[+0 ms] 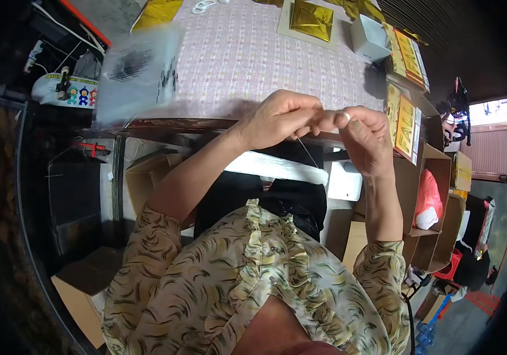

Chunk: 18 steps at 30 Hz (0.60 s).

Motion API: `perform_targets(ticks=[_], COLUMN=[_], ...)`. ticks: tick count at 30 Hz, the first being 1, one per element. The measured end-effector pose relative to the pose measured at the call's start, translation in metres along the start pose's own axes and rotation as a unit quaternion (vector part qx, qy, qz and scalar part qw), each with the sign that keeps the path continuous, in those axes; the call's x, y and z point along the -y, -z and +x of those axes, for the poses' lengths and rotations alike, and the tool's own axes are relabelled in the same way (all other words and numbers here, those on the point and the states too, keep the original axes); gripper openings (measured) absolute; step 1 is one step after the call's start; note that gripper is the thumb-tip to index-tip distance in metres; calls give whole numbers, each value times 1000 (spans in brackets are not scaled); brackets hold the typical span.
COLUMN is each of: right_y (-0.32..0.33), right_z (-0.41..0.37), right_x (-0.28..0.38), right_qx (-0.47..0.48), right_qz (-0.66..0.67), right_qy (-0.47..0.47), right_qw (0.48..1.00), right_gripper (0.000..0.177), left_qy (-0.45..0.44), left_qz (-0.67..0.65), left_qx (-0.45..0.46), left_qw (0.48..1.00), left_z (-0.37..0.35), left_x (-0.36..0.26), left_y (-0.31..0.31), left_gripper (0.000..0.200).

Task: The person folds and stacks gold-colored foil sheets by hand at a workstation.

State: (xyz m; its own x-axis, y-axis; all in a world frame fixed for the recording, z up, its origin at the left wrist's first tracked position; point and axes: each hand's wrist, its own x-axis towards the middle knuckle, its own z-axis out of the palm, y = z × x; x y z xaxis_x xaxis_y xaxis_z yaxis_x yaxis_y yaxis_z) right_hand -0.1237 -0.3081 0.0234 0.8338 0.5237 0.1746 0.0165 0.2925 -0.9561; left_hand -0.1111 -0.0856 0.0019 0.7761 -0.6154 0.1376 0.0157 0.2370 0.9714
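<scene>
My left hand (280,120) and my right hand (368,139) meet above the near table edge, their fingertips close together and curled in. A thin strand (309,155) hangs from below my left fingers toward a long white bundle of string (265,166) lying across my lap. Something small and white (342,119) shows at my right thumb and fingertips; it looks like string, but most of it is hidden by the fingers. Both hands are closed in a pinch.
A checked cloth covers the table (235,65). On it are a clear plastic bag stack (138,71), gold foil on a board (311,22), a white box (370,38) and yellow printed boxes (406,56). Cardboard boxes (428,207) stand at right; a white stool-like object (344,180) is below.
</scene>
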Motion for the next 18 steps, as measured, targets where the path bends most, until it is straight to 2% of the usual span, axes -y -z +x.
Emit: perform_targets(ticks=[2, 3, 5, 6, 7, 9, 10, 11, 12, 13, 15, 16, 17, 18], right_y=[-8, -8, -8, -8, -8, -6, -2, 6, 9, 7, -1, -8, -14, -12], right_z=[9, 13, 19, 22, 23, 18, 15, 11, 11, 12, 16, 18, 25, 26], right_x=[-1, 1, 4, 5, 5, 9, 13, 18, 23, 25, 31, 31, 39, 39], right_qx=[-40, -38, -73, -76, -78, -28, -28, 36, 98, 97, 57, 9, -1, -19], right_qz=[-14, -12, -199, -352, -495, -546, -546, -361, -156, -156, -7, -10, -80, -255], right_qy=[93, 95, 108, 147, 182, 124, 124, 21, -83, -81, 112, 131, 145, 129], right_qw=[995, 995, 971, 921, 846, 828, 828, 931, 979, 980, 992, 991, 986, 958], right_gripper=[21, 21, 21, 18, 17, 17, 17, 20, 23, 23, 40, 58, 62, 60], left_qy=[9, 21, -4, -3, -2, -16, -20, -26, -51, -51, -31, -14, -13, -24], left_qz=[36, 65, 88, 72, 56, 75, 69, 63, 57, 59, 1, 18, 18, 8], left_qx=[15, 31, 11, 0, -10, -24, -45, -65, -64, -63, 9, 37, 40, 36], left_qw=[999, 997, 996, 997, 998, 997, 996, 996, 995, 995, 999, 999, 999, 999], left_z=[0, 0, -2, -4, -6, -7, -8, -6, -2, 0, 3, 2, 2, 2], left_x=[-5, -6, -7, -16, -25, -31, -31, -30, -20, -15, -13, -14, -20, -26], left_y=[-1, -2, -6, -5, -5, 0, 6, 11, 16, 15, 10, 8, 5, 3], left_gripper=[27, 27, 28, 28, 28, 28, 28, 28, 27, 27, 26, 28, 28, 28])
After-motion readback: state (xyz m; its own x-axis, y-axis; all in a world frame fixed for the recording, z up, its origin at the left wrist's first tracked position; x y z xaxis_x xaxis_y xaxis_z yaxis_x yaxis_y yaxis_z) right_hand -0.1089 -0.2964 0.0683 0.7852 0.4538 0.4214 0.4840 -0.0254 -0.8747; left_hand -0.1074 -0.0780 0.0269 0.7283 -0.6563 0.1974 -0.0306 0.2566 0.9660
